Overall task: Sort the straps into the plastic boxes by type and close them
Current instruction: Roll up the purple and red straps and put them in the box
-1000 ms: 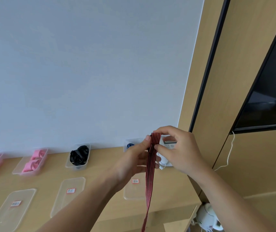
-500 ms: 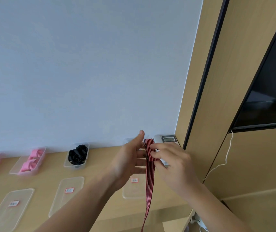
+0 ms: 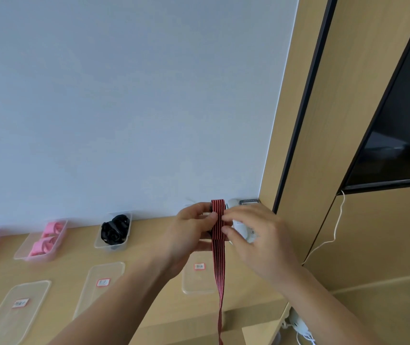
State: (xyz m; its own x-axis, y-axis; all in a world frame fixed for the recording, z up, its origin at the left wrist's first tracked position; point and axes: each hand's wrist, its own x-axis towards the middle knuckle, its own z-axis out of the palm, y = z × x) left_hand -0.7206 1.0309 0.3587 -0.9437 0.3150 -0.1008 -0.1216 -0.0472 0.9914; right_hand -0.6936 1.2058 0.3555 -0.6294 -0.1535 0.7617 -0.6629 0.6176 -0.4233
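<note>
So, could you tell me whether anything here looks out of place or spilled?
Nothing stands out. The pink straps and black straps sit inside their open boxes, and the lids lie flat on the desk. The striped strap, held by the left hand and right hand, just dangles past the desk's front edge.

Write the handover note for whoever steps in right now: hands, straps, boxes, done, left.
Left hand grips the striped strap, its tail hanging down; right hand has fingertips at it, grip unclear.
Done: pink straps and black straps sit in open boxes by the wall.
Left: box the striped strap, then fit the lids lying on the table.
</note>
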